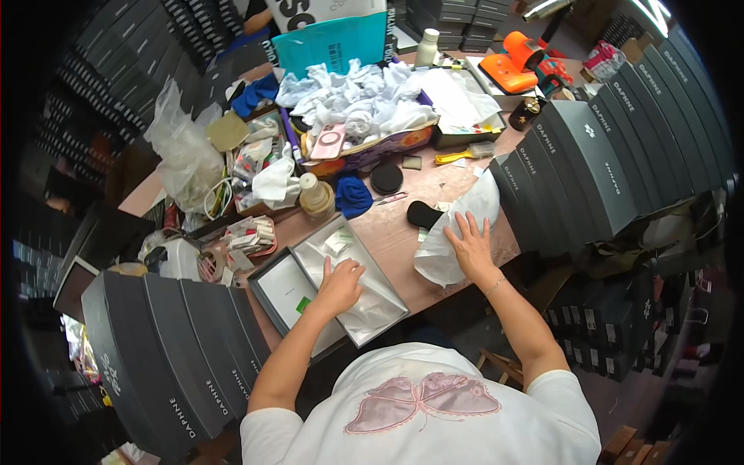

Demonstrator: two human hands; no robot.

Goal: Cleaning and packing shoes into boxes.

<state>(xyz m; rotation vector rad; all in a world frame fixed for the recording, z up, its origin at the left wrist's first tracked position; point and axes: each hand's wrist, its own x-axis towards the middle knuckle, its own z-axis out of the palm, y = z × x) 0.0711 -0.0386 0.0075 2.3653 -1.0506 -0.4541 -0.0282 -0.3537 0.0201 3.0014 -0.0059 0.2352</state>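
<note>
My right hand (470,246) lies with spread fingers on a sheet of white tissue paper (438,263). From the paper's left side sticks out a rounded black end (424,215), which looks like part of a shoe; the rest is hidden. My left hand (339,287) rests over a grey shoe box (399,314) lined with white tissue, its fingers loosely bent and apart, with nothing visible in them. A small white-green packet (339,242) lies on that lining. Left of the box, partly under it, is a grey lid (267,298) with a green tag (303,304) on its white inside.
Stacked dark shoe boxes flank me at the left (174,349) and right (573,170). Ahead stands a carton (372,155) heaped with crumpled white paper. Nearby are a bottle (316,198), a blue cloth (353,195), a yellow-handled brush (465,153) and an orange device (511,66).
</note>
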